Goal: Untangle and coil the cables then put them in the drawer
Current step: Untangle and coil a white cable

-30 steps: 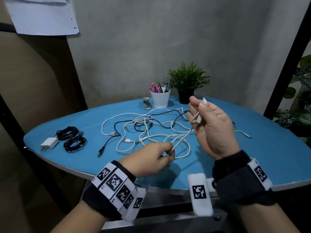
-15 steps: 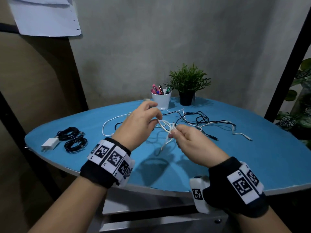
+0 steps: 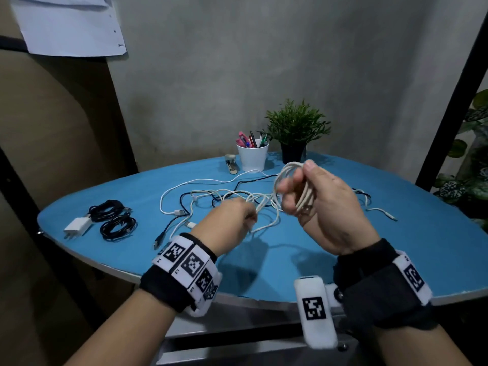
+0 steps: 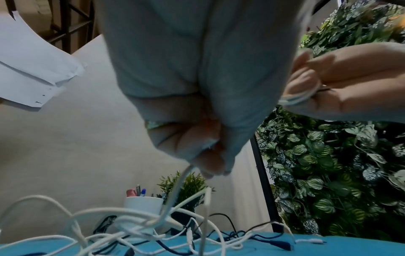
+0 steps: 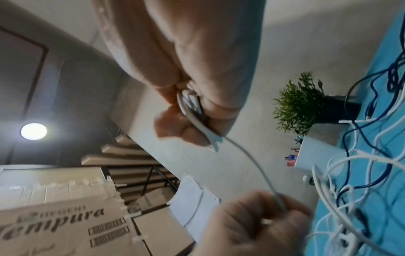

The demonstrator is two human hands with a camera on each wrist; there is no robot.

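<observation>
My right hand (image 3: 307, 191) is raised above the blue table (image 3: 422, 249) and grips a small coil of white cable (image 3: 293, 173), its loops wound round the curled fingers (image 5: 190, 107). My left hand (image 3: 237, 217) sits lower and to the left, pinching the free run of that same white cable (image 4: 175, 190) between its fingertips. The strand goes from the coil down to a tangle of white and black cables (image 3: 219, 196) lying on the table behind my hands. Two coiled black cables (image 3: 113, 217) lie at the table's left end beside a white charger (image 3: 78, 227).
A white cup of pens (image 3: 252, 154), a small potted plant (image 3: 295, 133) and a small metal object (image 3: 231, 163) stand at the back of the table. A loose white connector end (image 3: 388, 213) lies at the right. Leafy plants (image 3: 472, 165) fill the right edge.
My right hand has risen and now holds several wound loops of white cable. My left hand has dropped back toward me from the far tangle, drawing the strand along.
</observation>
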